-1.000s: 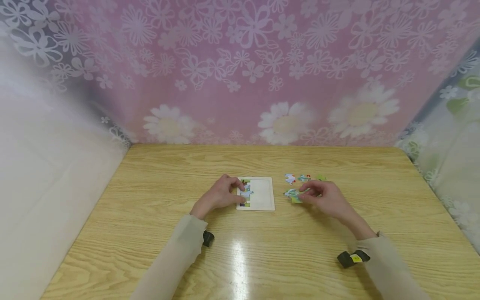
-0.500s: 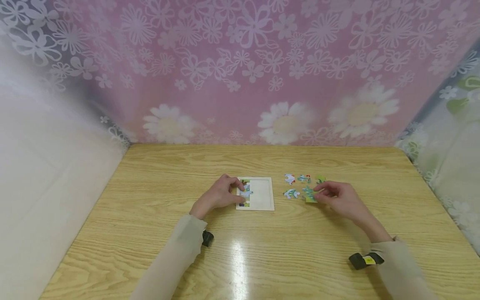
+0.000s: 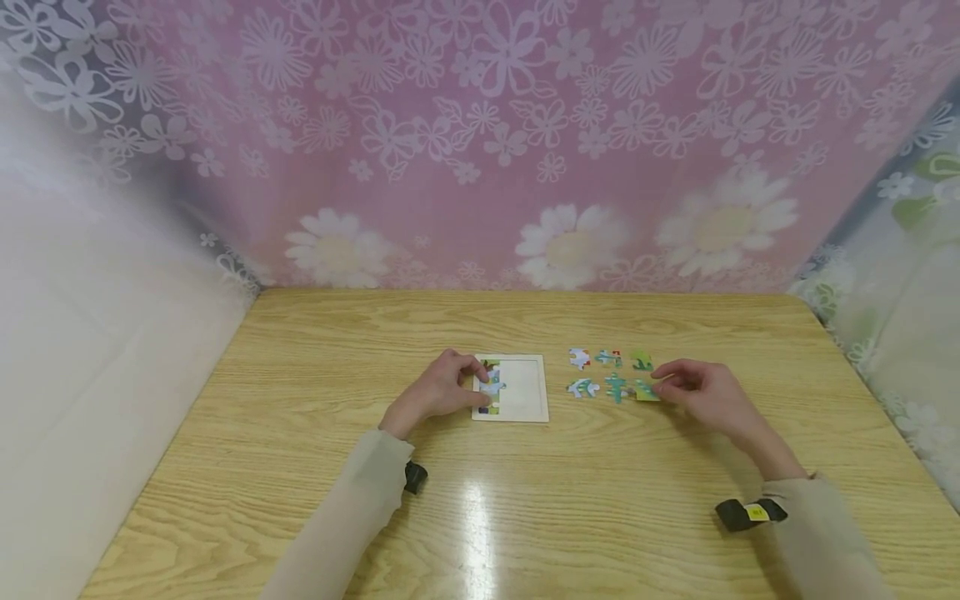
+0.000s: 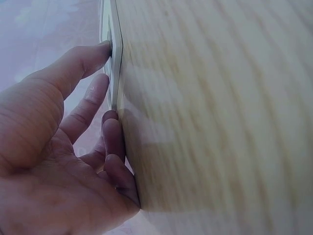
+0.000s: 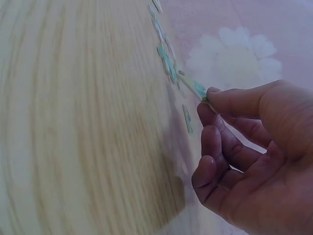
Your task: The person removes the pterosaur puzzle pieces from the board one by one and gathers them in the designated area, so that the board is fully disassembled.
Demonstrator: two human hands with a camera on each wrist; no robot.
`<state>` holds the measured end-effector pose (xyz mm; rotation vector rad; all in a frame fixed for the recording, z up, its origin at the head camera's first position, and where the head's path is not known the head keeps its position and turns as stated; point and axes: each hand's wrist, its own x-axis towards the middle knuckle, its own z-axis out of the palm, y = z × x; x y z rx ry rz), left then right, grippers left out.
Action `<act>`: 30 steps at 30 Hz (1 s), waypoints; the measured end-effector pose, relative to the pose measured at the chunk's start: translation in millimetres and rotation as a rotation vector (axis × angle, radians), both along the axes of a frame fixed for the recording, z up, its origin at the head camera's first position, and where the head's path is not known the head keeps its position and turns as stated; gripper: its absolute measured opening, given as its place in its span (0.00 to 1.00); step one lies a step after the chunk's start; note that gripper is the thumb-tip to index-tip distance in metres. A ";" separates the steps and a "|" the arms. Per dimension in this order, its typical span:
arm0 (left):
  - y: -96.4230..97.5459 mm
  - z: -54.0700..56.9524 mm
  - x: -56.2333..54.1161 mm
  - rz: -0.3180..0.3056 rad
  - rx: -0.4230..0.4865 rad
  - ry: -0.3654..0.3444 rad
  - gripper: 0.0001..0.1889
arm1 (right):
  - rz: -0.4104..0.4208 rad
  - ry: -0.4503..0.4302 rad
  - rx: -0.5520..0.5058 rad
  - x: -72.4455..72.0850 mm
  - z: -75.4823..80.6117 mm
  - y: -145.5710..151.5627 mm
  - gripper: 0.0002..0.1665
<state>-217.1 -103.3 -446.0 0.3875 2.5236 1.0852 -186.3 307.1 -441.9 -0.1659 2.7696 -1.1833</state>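
Pinching a green piece [image 3: 647, 390] in my right grip [image 3: 705, 396] beyond the right edge of the tray [image 3: 527, 392], I rest my relaxed left grip [image 3: 444, 387] on its left edge; one column [image 3: 495, 388] looks filled, five pieces [image 3: 579, 359] lie loose.

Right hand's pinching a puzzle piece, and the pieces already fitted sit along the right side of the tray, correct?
Not quite: the fitted pieces sit along the left side of the tray, as the head view shows. The right hand is indeed pinching a puzzle piece.
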 end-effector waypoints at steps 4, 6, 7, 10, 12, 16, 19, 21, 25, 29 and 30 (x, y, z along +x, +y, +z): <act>0.2 1.2 0.4 -0.002 -0.006 -0.002 0.11 | -0.005 -0.028 0.030 -3.4 -1.6 5.8 0.18; 0.3 1.2 0.6 -0.001 -0.009 -0.001 0.11 | -0.003 -0.032 0.047 -5.0 -2.5 7.6 0.17; 0.3 1.5 0.9 -0.001 -0.009 -0.001 0.11 | -0.003 -0.036 0.054 -5.7 -2.7 8.3 0.17; 0.2 1.8 1.4 -0.002 -0.006 -0.002 0.11 | 0.004 -0.034 0.072 -8.2 -4.2 9.8 0.17; 0.3 2.8 1.9 -0.003 -0.002 -0.005 0.11 | 0.012 -0.020 0.083 -9.6 -5.1 10.1 0.16; 0.1 2.9 1.6 -0.008 0.002 -0.003 0.11 | 0.022 0.013 0.129 -11.5 -5.5 8.2 0.16; -0.4 0.6 0.3 -0.012 0.005 0.007 0.11 | 0.023 0.014 0.154 -11.5 -4.6 5.9 0.16; -1.1 -0.8 -0.1 -0.019 0.005 0.015 0.11 | 0.022 0.008 0.161 -11.4 -4.1 4.6 0.17; -2.6 -3.1 -0.9 -0.036 0.002 0.031 0.11 | 0.017 0.008 0.167 -11.4 -3.9 3.4 0.18; -4.4 -4.9 -2.1 -0.056 0.009 0.033 0.10 | 0.003 0.026 0.171 -12.2 -5.2 3.6 0.18; -5.1 -5.6 -2.5 -0.061 0.009 0.032 0.10 | 0.000 0.033 0.171 -12.4 -5.4 3.5 0.18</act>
